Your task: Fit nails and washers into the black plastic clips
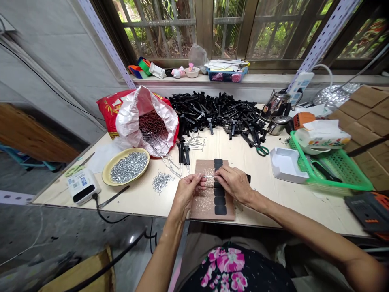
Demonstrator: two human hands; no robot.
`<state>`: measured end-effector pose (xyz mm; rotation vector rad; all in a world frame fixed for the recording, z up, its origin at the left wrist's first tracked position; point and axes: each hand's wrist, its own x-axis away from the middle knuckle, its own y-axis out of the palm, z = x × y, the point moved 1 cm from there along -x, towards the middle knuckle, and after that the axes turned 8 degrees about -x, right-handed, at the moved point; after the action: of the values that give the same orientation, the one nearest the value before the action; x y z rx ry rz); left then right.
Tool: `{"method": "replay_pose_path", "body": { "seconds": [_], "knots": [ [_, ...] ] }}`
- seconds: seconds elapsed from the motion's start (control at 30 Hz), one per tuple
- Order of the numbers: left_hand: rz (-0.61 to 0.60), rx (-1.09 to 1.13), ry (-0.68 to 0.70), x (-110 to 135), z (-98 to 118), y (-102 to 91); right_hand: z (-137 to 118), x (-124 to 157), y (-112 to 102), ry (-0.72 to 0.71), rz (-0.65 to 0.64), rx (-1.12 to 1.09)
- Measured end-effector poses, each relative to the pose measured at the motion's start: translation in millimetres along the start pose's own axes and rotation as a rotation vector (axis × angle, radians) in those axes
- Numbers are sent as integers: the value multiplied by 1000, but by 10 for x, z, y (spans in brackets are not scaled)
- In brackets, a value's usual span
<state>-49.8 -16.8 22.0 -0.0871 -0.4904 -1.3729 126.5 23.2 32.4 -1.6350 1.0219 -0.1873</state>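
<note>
Fingertips of the bare left hand pinched one end of a thin silvery metal rod in the head view, my only feed. The bare right hand curled over the other end, seemingly grasping it, though I couldn't tell how firmly. That rod ran left to right above a flat brown wooden board, on the near middle of a pale wooden table. I judged the step in hand to be working the rod between both hands; the next move, I thought, called for steady ends.

I counted one held rod, one board and at least five rounded black pads, the right hand hiding some of their row. Left stood one round yellow bowl of uncountable small silvery metal pieces. Far off lay one large heap of black plastic parts, one red-and-white plastic sack and, farther right, one pair of green-handled scissors.
</note>
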Motion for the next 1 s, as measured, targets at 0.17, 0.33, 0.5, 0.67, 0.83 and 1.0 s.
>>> {"method": "replay_pose_path", "body": {
  "seconds": [0.17, 0.33, 0.5, 0.67, 0.83, 1.0],
  "knots": [
    [-4, -23, -15, -18, -39, -34, -2, 13, -6, 13, -8, -9],
    [147, -324, 180, 10, -110, -116, 215, 49, -83, 66, 23, 32],
    [167, -794, 568, 18, -264, -59, 689, -15, -93, 109, 8, 121],
    [62, -967, 664, -84, -545, 3, 811, 111, 88, -29, -31, 75],
    [143, -1147, 761, -156, -674, -18, 706, 335, 228, -452, -90, -20],
    [182, -1238, 804, -175, -677, -9, 772, 265, 147, -256, 2, -7]
  ]
}}
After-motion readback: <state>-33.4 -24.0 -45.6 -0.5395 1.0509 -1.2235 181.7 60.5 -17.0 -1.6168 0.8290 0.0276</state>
